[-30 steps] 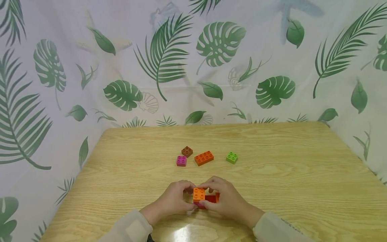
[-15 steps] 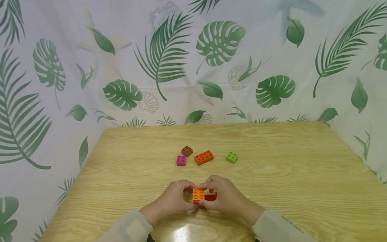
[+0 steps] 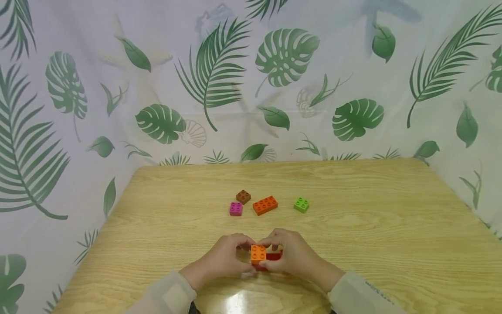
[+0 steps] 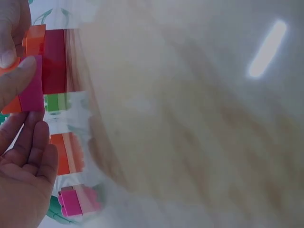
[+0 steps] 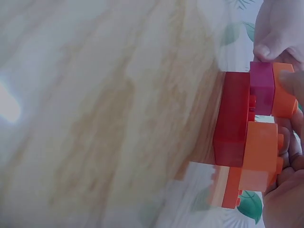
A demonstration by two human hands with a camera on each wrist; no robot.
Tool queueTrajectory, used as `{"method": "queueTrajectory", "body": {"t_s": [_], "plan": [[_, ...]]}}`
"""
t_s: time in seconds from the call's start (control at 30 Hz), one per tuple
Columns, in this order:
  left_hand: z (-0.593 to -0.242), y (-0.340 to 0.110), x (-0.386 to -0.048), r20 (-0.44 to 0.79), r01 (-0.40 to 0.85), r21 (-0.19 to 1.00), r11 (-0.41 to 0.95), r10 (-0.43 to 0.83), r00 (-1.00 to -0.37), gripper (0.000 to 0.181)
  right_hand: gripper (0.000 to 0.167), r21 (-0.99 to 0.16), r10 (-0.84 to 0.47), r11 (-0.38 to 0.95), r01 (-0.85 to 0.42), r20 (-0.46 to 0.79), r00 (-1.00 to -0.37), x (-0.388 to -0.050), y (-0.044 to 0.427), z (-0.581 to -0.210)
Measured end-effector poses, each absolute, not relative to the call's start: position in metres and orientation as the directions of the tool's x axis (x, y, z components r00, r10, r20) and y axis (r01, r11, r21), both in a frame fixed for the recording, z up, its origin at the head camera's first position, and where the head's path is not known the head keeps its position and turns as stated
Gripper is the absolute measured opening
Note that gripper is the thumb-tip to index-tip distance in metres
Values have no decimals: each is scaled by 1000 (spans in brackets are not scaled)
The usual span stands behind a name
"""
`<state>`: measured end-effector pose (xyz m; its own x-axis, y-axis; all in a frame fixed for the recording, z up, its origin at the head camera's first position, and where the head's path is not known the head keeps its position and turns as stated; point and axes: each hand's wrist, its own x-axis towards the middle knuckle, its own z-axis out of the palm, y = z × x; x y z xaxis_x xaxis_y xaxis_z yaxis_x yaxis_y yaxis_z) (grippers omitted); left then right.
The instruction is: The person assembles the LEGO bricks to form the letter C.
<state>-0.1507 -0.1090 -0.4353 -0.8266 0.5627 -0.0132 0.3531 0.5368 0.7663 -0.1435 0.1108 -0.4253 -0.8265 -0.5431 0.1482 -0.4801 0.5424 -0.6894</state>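
A red brick (image 5: 232, 118) stands on the table, with a magenta brick (image 5: 261, 88) on its left end. An orange brick (image 3: 258, 253) sits atop the magenta one, its studs facing up. My left hand (image 3: 226, 256) pinches the magenta brick, its thumb lying across the near face in the left wrist view. With thumb and fingers, my right hand (image 3: 293, 256) grips the top orange brick. A second orange brick (image 5: 260, 147) rests on the red brick's right end, mostly covered by the right hand in the head view.
Farther back on the wooden table (image 3: 372, 209) lie a brown brick (image 3: 243, 196), another magenta brick (image 3: 235, 209), a long red-orange brick (image 3: 265, 205) and a green brick (image 3: 301, 205). A leaf-patterned cloth (image 3: 235, 87) hangs behind the table.
Both hands keep their hold in nearly the same place. The right hand covers slightly more of the second orange brick than a second ago.
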Motion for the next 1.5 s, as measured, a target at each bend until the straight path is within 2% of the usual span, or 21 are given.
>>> {"method": "queueTrajectory", "body": {"t_s": [0.2,0.33,0.67,0.93,1.5], "plan": [[-439,-119,-161,-5,364,767,529,572,-820,46,35,-713,-533,531,-457,137,-835,-144,111,-429],[-442,-126,-171,29,372,756,539,539,-842,47,35,-715,-533,530,-456,137,-835,-145,111,-430],[-443,-137,-196,59,235,813,532,327,-943,43,34,-726,-539,519,-451,132,-832,-145,112,-430],[-443,-138,-213,64,137,860,492,162,-985,42,33,-745,-540,507,-433,117,-833,-145,112,-430],[-447,-129,-237,14,71,865,497,119,-993,51,33,-748,-535,509,-426,113,-837,-146,113,-431]]}}
